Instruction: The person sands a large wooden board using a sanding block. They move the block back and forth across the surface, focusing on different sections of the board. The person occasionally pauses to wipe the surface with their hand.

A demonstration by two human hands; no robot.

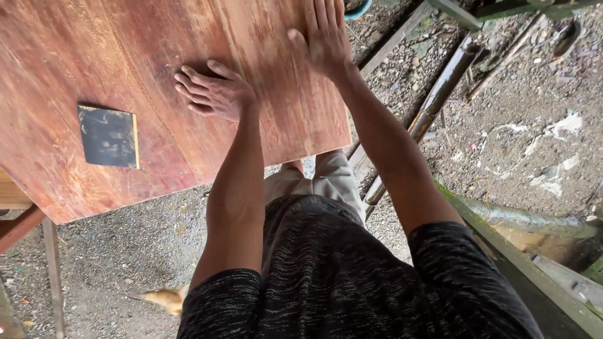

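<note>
A large reddish-brown wooden board (94, 56) fills the upper left of the head view. My left hand (213, 93) rests flat on it, fingers spread and pointing left, holding nothing. My right hand (325, 37) lies flat on the board further up, near its right edge, fingers stretched toward the top of the view. A dark square sheet of sandpaper (108, 136) with a yellowish edge lies on the board left of my left hand, apart from it.
Gravel ground (125, 251) lies under the board. Bamboo poles (440, 88) and wooden planks (540, 276) lie on the dirt at right, with white scraps (562, 125). A wooden frame piece (19, 220) shows at lower left, and a small tan animal (164, 297) is below.
</note>
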